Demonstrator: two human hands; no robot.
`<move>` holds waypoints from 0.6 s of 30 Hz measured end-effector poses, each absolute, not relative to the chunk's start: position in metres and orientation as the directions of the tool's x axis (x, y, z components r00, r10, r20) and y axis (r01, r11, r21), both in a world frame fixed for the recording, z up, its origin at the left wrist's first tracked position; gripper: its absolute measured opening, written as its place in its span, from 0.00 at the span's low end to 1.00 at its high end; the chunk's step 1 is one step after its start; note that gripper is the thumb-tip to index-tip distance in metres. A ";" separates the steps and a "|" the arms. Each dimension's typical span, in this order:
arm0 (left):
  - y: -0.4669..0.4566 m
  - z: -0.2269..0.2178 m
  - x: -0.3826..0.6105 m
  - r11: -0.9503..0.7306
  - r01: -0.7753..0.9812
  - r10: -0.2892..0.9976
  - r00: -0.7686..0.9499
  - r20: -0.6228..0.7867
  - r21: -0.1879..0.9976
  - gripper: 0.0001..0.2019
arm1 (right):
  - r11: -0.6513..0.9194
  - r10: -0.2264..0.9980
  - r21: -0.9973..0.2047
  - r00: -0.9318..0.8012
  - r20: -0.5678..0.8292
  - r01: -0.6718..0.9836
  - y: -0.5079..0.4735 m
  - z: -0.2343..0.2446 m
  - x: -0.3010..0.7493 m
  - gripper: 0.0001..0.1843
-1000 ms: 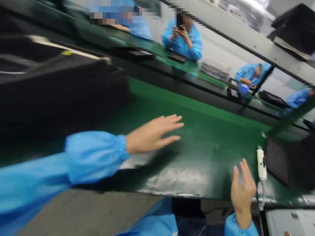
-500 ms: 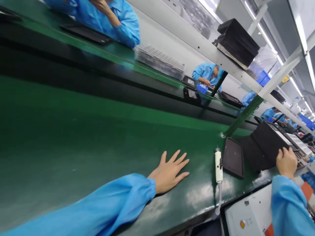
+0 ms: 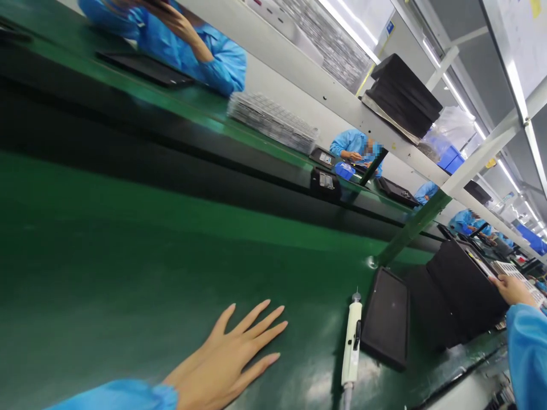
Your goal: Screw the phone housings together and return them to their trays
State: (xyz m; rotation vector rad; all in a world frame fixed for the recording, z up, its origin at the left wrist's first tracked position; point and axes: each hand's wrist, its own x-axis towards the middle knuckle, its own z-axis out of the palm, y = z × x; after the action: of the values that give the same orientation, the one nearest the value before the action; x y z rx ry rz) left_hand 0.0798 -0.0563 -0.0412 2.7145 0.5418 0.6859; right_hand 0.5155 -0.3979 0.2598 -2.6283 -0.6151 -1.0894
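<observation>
My left hand (image 3: 228, 356) lies flat on the green tabletop (image 3: 128, 273), fingers spread and nothing in them. To its right an electric screwdriver (image 3: 351, 344) with a pale body and a thin bit rests with its cord toward me. Beside that lies a shallow black tray (image 3: 387, 319). At the right, my right hand (image 3: 515, 289) is at the top edge of a tall black stack (image 3: 465, 285), fingers drawn together. They are near a pale strip (image 3: 482, 265) on top; what they grip is too small to make out.
A slanting green post (image 3: 412, 230) rises behind the tray. Beyond a dark channel (image 3: 171, 188), clear plastic trays (image 3: 273, 122) are stacked. A co-worker in a blue sleeve (image 3: 222, 60) sits opposite. An overhead shelf (image 3: 325, 94) carries black folded material (image 3: 404, 94).
The view has shifted, so the table things appear lower and further left. My right hand has reached farther along the top of the black stack. My left hand stays flat and spread.
</observation>
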 end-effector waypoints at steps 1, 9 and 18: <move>-0.057 -0.039 0.079 -0.886 0.286 0.425 0.815 0.394 0.364 0.21 | -0.889 0.284 -0.065 0.658 0.697 0.453 -0.397 0.259 0.513 0.23; -0.052 -0.036 0.082 -0.883 0.269 0.414 0.833 0.367 0.386 0.22 | -0.888 -0.158 -0.324 0.446 0.881 0.327 -0.402 0.269 0.417 0.32; -0.061 -0.022 0.076 -0.796 0.100 0.348 0.883 0.316 0.597 0.28 | -0.653 0.055 -0.202 0.311 0.949 0.730 -0.336 0.100 0.188 0.20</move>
State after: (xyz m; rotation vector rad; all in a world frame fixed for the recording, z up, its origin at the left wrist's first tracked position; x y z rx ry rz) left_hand 0.0759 -0.0612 -0.0217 2.4584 0.3219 0.5572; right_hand 0.1879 -0.3363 0.0997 -1.9510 -0.6931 -1.3762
